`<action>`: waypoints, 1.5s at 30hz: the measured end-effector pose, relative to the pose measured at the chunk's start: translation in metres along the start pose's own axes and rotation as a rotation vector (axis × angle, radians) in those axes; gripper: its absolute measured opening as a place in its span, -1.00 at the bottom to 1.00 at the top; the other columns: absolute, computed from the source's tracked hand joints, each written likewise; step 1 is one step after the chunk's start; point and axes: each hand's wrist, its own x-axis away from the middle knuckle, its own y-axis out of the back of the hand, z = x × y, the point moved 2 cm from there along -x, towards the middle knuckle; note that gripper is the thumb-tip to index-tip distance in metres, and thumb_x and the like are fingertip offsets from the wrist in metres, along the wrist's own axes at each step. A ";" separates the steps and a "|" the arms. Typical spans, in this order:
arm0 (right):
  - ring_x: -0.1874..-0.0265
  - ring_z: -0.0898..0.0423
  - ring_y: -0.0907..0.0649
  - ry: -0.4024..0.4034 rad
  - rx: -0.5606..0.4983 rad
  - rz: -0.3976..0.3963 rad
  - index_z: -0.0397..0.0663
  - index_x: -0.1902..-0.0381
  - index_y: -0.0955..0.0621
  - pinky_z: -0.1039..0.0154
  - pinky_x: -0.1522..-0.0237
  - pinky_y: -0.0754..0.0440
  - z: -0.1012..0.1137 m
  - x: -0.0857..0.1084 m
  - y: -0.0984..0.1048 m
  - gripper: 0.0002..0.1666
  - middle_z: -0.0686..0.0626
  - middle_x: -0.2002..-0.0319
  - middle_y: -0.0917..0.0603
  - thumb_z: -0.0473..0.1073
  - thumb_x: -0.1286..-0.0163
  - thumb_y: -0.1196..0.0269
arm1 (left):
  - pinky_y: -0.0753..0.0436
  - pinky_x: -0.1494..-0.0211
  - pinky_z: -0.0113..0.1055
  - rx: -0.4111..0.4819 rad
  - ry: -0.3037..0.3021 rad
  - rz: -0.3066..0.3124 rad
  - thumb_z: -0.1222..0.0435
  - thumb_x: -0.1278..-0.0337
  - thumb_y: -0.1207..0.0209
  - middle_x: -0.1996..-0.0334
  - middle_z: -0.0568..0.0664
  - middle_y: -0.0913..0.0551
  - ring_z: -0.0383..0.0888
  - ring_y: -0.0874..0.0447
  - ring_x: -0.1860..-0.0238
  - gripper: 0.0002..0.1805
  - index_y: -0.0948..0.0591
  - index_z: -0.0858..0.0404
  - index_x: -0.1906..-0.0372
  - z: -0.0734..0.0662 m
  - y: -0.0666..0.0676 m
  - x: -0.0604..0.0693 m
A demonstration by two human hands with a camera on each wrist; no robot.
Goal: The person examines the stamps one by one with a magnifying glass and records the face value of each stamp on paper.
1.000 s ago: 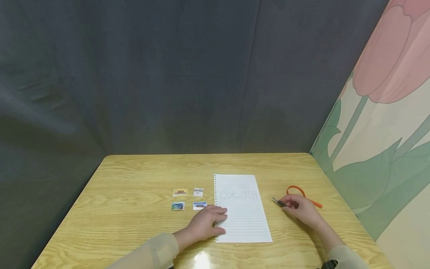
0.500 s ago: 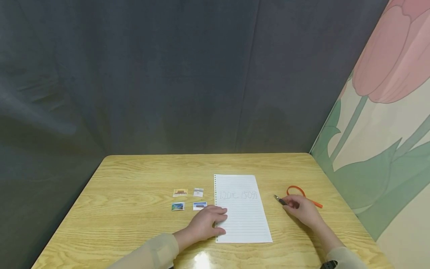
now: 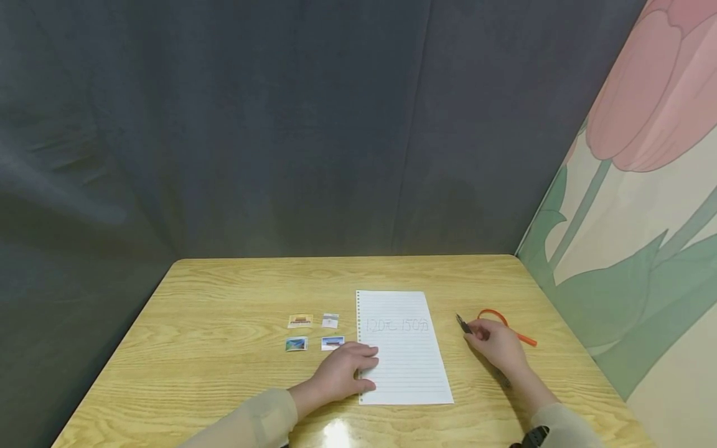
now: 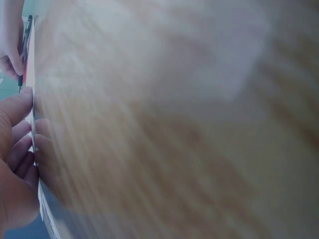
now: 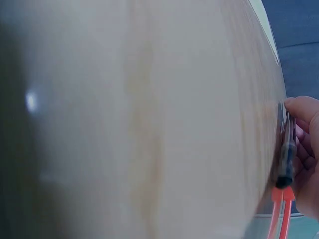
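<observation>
My left hand (image 3: 343, 372) rests on the left edge of a lined sheet of paper (image 3: 406, 373), its fingers lying on the sheet. Handwriting (image 3: 396, 325) crosses the upper part of the page. Right of the paper, my right hand (image 3: 498, 348) pinches a dark pen (image 3: 463, 324) between thumb and fingers, low over the table. The pen's tip points away and to the left. In the right wrist view, the pen (image 5: 286, 164) runs alongside the thumb. At the edge of the left wrist view, the left hand (image 4: 17, 164) lies against the tabletop.
Several small stamp-like pictures (image 3: 296, 344) lie left of the paper in two rows. An orange looped strap (image 3: 527, 340) lies just beyond the right hand. A dark curtain (image 3: 291, 137) hangs behind the wooden table (image 3: 224, 373); a flower-patterned wall (image 3: 644, 249) stands at the right.
My right hand has shifted slightly left and away, turning the pen so its tip points farther from me and its rear end shows. The left hand and paper stay put.
</observation>
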 end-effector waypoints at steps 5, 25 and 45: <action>0.54 0.20 -0.48 -0.044 0.006 -0.002 -0.23 0.25 -0.73 0.29 0.48 -0.49 0.007 -0.008 -0.008 -0.76 0.15 0.57 -0.54 -0.24 -0.13 -0.48 | -0.37 -0.40 -0.23 -0.003 0.022 0.009 0.13 -0.10 -0.40 -0.26 -0.03 -0.55 -0.05 -0.46 -0.29 -0.53 -0.69 0.16 -0.13 0.001 0.000 0.000; 0.53 0.15 -0.47 -0.125 0.009 0.015 -0.27 0.16 -0.73 0.27 0.48 -0.46 0.008 -0.014 -0.021 -0.66 0.08 0.55 -0.57 -0.15 -0.19 -0.47 | -0.38 -0.39 -0.22 0.016 0.038 0.010 0.10 -0.11 -0.40 -0.27 -0.05 -0.54 -0.07 -0.44 -0.30 -0.50 -0.66 0.16 -0.16 0.002 0.000 0.002; 0.47 0.23 -0.53 -0.169 -0.168 -0.005 -0.27 0.00 -0.68 0.39 0.48 -0.54 -0.001 -0.008 0.007 -0.61 -0.02 0.39 -0.64 -0.13 -0.30 -0.39 | -0.46 -0.33 -0.12 0.170 0.076 -0.147 0.16 -0.18 -0.35 -0.10 -0.04 -0.66 -0.08 -0.56 -0.16 -0.59 -0.69 0.24 -0.09 0.009 0.011 -0.003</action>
